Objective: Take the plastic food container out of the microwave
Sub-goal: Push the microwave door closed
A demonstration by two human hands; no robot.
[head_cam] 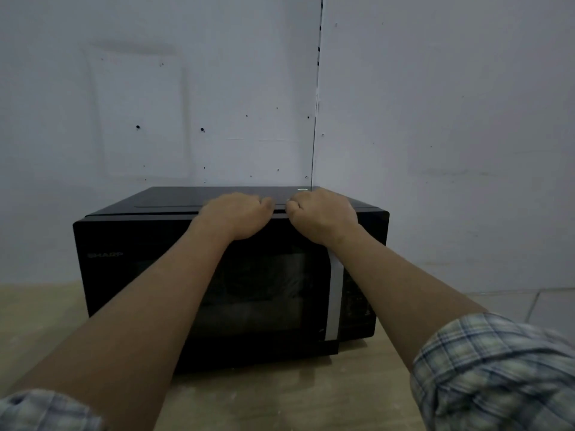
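Note:
A black microwave [124,244] stands on a wooden surface against the wall, its door closed. A silver vertical handle [335,303] runs down the door's right side. Through the dark door window a pale shape [280,281] shows faintly; I cannot tell whether it is the plastic food container. My left hand [236,214] and my right hand [322,213] rest side by side on the microwave's top front edge, both curled into loose fists with nothing in them.
The wooden tabletop [280,393] stretches in front of the microwave and to its left. Pale walls meet in a corner [314,135] right behind it. A tiled surface [513,303] lies at the right. Plaid sleeves cover both upper forearms.

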